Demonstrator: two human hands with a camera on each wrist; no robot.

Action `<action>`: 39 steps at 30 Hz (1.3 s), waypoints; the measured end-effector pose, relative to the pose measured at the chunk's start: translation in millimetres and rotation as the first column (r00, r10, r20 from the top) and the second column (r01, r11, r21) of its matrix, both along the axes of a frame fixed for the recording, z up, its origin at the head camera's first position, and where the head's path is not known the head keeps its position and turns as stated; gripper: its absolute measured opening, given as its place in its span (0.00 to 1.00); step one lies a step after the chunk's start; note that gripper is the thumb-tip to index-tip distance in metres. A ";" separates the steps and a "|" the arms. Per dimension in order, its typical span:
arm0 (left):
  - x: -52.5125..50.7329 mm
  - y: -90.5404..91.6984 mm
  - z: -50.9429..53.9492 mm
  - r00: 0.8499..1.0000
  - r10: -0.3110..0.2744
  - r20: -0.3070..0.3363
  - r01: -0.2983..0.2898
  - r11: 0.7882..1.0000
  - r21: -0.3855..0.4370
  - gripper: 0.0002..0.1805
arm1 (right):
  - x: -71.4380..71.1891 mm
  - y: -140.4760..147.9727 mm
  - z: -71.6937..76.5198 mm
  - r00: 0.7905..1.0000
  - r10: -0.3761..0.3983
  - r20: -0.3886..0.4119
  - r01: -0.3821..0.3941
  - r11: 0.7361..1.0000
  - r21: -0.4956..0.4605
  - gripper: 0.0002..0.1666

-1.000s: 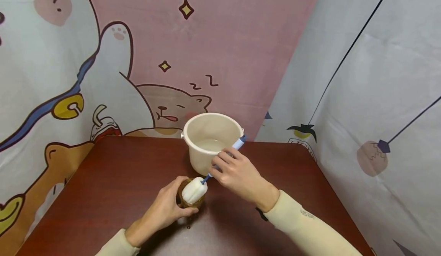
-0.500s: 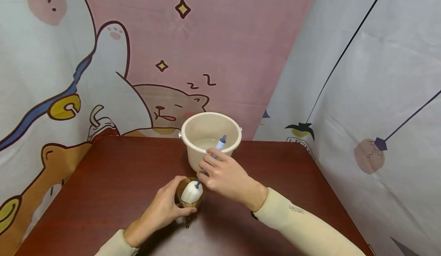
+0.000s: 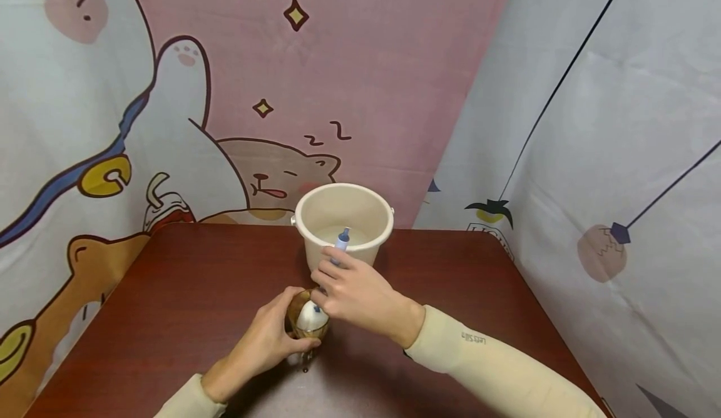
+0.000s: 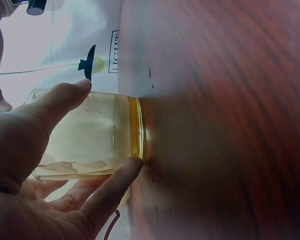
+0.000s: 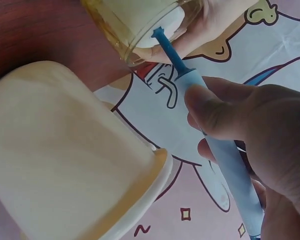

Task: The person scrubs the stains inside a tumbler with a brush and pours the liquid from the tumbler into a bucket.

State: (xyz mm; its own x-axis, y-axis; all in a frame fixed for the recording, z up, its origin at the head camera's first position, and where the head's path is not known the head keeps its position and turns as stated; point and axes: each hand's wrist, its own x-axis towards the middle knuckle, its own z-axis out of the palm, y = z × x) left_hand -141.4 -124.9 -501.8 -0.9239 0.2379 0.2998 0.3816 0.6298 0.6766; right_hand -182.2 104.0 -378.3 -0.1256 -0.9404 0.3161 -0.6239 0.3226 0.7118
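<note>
An amber glass cup (image 4: pixel 90 135) stands on the table, and my left hand (image 3: pixel 276 330) grips it, thumb on one side and fingers on the other. Inside the cup sits the white sponge head (image 3: pixel 311 318) of a bottle brush. My right hand (image 3: pixel 352 293) holds the brush by its light blue handle (image 5: pixel 225 155), above the cup and slightly to its right. The darker blue neck (image 5: pixel 170 52) runs down from the handle into the sponge. Through the glass in the left wrist view, the sponge fills most of the cup.
A cream bucket (image 3: pixel 315 243) with some water in it stands just behind the hands. Drops of liquid (image 3: pixel 306 370) lie on the dark red table (image 3: pixel 214 274) near the cup. Printed cloths (image 3: pixel 383 80) hang behind and at the sides.
My right hand has moved left and slightly down, bringing the brush handle more upright. The sponge head has sunk deeper into the cup. My left hand keeps its grip on the cup.
</note>
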 end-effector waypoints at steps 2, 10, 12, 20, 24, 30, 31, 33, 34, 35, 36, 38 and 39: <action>0.4 0.0 1.0 1.000 0.000 -0.002 0.000 1.000 0.004 0.48 | 0.8 -0.5 1.6 1.000 0.000 -0.003 0.000 1.000 0.004 0.14; 1.1 0.8 1.4 1.000 0.003 -0.027 -0.002 1.000 0.009 0.48 | 0.4 2.5 9.7 0.998 -0.057 -0.011 0.058 0.998 0.025 0.12; 1.0 1.1 1.4 1.000 0.005 -0.025 -0.005 1.000 0.005 0.48 | -0.9 4.3 11.5 0.997 -0.076 -0.017 0.076 0.997 0.027 0.11; 0.9 1.9 1.0 1.000 0.012 -0.013 -0.012 1.000 0.001 0.48 | -5.1 9.9 17.1 0.992 -0.122 -0.021 0.122 0.992 0.012 0.10; 1.1 2.1 0.9 1.000 0.012 -0.018 -0.012 1.000 0.003 0.48 | -5.8 10.7 17.4 0.990 -0.138 -0.004 0.137 0.990 -0.010 0.10; 1.3 1.7 0.2 1.000 0.019 -0.010 -0.019 1.000 0.002 0.48 | -4.3 8.5 16.8 0.990 -0.143 0.008 0.143 0.990 -0.001 0.09; 1.1 1.5 0.1 1.000 0.019 -0.008 -0.019 1.000 0.003 0.48 | -3.8 8.0 16.6 0.990 -0.142 0.009 0.142 0.990 0.005 0.08; 0.9 1.3 0.1 1.000 0.020 -0.006 -0.020 1.000 -0.001 0.48 | -2.6 6.8 16.2 0.990 -0.143 0.011 0.143 0.990 0.017 0.06; 0.8 1.2 0.2 1.000 0.019 -0.005 -0.019 1.000 -0.002 0.48 | -1.9 6.2 15.9 0.989 -0.144 0.013 0.144 0.989 0.024 0.06; 0.7 1.1 0.2 1.000 0.019 -0.005 -0.019 1.000 -0.002 0.48 | -1.3 5.6 15.6 0.989 -0.146 0.014 0.145 0.989 0.033 0.06; 0.6 1.0 0.4 1.000 0.016 -0.006 -0.017 1.000 -0.002 0.49 | -0.8 4.8 15.1 0.989 -0.147 0.016 0.147 0.988 0.041 0.06; 0.7 0.8 0.3 1.000 0.014 -0.011 -0.014 1.000 -0.003 0.49 | 0.3 3.2 14.2 0.989 -0.148 0.014 0.147 0.987 0.059 0.06; 0.8 0.7 0.2 1.000 0.011 -0.015 -0.011 1.000 -0.003 0.49 | 0.6 2.3 13.5 0.989 -0.144 0.011 0.143 0.987 0.067 0.06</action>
